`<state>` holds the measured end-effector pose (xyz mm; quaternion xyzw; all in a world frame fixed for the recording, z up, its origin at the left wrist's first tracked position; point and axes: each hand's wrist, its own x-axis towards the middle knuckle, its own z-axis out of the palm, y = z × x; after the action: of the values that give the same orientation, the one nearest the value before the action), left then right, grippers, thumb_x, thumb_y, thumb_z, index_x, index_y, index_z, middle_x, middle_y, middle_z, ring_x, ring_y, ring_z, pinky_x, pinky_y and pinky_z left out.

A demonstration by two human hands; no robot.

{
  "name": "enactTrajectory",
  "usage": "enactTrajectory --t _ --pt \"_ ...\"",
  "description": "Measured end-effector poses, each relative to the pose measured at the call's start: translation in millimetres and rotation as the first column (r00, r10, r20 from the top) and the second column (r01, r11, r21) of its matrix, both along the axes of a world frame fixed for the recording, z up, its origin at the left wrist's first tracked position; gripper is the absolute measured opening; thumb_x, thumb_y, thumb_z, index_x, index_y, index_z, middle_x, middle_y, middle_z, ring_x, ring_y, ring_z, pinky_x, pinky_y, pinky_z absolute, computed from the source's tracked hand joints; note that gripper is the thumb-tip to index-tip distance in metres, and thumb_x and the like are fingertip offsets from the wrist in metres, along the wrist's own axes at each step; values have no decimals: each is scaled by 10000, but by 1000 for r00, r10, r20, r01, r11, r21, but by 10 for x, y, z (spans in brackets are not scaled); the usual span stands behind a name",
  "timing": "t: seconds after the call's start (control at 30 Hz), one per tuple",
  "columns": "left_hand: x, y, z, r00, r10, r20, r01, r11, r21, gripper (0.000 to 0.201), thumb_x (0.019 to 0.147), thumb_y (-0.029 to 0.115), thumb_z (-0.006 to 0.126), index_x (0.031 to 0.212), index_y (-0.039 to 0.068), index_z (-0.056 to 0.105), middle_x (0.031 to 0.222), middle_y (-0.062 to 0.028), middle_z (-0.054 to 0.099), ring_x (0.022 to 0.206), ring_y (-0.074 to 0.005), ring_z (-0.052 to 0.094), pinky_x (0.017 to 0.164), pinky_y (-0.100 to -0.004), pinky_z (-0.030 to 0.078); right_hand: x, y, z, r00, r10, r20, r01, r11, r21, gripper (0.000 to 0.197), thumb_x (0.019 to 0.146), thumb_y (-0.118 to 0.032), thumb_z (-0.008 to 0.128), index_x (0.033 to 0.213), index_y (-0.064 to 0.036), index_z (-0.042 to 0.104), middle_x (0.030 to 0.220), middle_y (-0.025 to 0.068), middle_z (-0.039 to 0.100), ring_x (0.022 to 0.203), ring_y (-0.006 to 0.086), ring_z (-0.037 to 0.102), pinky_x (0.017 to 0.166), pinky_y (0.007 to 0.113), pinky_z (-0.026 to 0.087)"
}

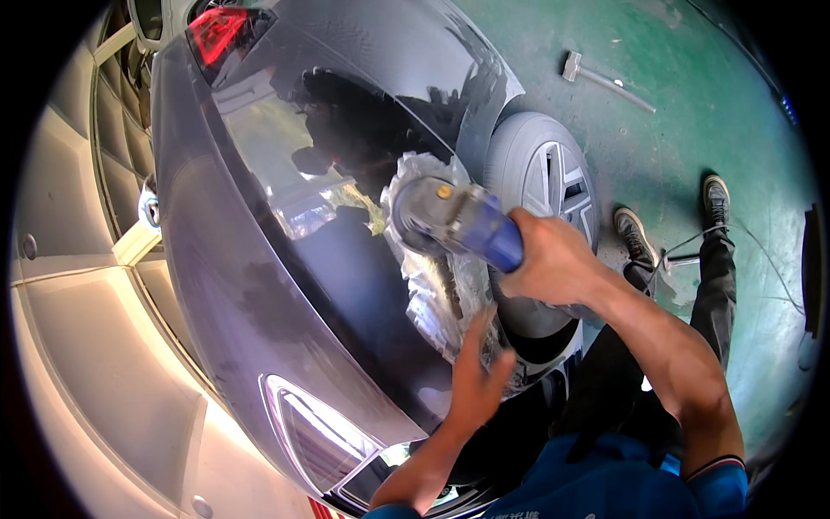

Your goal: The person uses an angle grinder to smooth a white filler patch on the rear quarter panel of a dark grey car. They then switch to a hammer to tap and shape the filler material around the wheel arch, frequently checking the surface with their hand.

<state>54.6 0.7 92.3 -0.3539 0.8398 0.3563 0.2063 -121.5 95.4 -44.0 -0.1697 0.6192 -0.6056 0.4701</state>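
My right hand [553,258] is wrapped round the blue body of an angle grinder [488,232]. The grinder's grey head and round disc lie over a bare, shiny metal patch [430,290] on the dark grey car's rear fender [346,268], above the wheel arch. Whether the disc touches the metal I cannot tell. Lower down, my left hand [480,376] is beside the arch edge, fingers apart and nothing in it. The paint round the patch ends in a ragged pale edge.
The car wheel [545,173] sits right of the patch. A hammer [605,80] lies on the green floor [666,138], with another metal tool [683,261] between my feet. A thin cable [761,246] curves across the floor. The red tail light [218,35] is at upper left.
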Motion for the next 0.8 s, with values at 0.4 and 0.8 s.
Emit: enactTrajectory --t 0.4,0.8 --pt "178 317 -330 757 602 -254 -553 797 242 553 984 286 632 1388 -48 456 1335 -126 558 1258 -213 532 1094 -380 401 692 179 352 947 322 -15 -322 945 -49 407 709 -215 709 998 25 553 812 263 674 790 478 667 729 545 532" --pt "-209 17 -255 841 528 -118 -501 842 199 550 943 257 683 1363 -44 493 1276 -111 600 1124 -196 587 1000 -361 456 638 -22 331 993 115 -5 -115 993 1 443 706 -259 720 1027 16 587 777 272 661 778 482 662 718 543 534"
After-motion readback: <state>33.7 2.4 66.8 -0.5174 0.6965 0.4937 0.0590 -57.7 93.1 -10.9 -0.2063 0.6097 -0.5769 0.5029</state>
